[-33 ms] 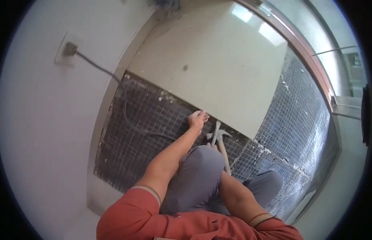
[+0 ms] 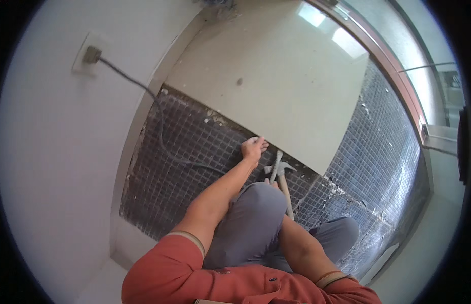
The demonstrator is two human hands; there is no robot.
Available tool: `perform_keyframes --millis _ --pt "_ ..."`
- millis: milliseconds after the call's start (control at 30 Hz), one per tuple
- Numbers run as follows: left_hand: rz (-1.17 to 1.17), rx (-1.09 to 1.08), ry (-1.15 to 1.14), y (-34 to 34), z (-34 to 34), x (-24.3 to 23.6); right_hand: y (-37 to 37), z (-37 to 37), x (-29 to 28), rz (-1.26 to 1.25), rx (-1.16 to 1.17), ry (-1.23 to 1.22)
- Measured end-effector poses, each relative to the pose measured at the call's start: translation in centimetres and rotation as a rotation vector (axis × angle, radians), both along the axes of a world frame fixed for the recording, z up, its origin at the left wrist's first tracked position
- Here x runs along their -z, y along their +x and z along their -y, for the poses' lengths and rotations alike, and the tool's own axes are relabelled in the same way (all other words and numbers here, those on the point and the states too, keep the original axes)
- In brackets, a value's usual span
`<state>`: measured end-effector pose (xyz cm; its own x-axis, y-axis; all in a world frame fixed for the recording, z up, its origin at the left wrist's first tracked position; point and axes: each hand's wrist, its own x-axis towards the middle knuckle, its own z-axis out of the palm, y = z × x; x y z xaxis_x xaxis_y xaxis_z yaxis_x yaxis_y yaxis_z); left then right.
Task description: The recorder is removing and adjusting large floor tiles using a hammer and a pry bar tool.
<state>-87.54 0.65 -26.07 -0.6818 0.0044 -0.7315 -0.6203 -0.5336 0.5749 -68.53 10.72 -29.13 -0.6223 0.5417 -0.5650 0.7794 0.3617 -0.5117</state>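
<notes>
A large beige floor tile (image 2: 276, 86) lies over a dark gridded floor. At its near edge, my left hand (image 2: 253, 148) is closed, thumb by the top and fingers curled at the edge. Just right of it, a rough grey chisel (image 2: 276, 166) reaches the same edge with its tip. My right hand (image 2: 270, 183) is closed round the chisel's lower part; my knee hides most of that hand. Beside the chisel, a claw hammer (image 2: 284, 183) with a pale wooden handle rests on the floor, its handle end partly behind my legs.
A grey cable (image 2: 129, 78) runs from a wall socket (image 2: 88, 54) across the gridded floor (image 2: 180, 137) on the left. Broken mortar bits (image 2: 337, 190) lie along a seam at right. A reddish door sill (image 2: 382, 55) borders the far right.
The whole view has shifted slightly. Both hands, the chisel and the hammer keep about the same places against the tile edge.
</notes>
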Motion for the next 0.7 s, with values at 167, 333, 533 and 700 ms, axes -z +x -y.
perform_keyframes --millis 167,333,533,700 --pt "0.06 -0.061 -0.087 1.1 4.5 1.6 -3.9 6.0 -8.1 0.076 -0.263 0.166" --pt "0.017 -0.021 -0.05 0.9 3.7 1.5 -4.4 5.2 -8.6 0.002 -0.27 0.137" --pt "-0.013 -0.026 -0.069 0.8 3.6 1.2 -4.5 5.5 -8.8 -0.067 -0.316 0.25" --pt "0.021 -0.006 -0.096 1.3 3.9 1.7 -4.1 5.9 -9.2 -0.093 -0.323 0.255"
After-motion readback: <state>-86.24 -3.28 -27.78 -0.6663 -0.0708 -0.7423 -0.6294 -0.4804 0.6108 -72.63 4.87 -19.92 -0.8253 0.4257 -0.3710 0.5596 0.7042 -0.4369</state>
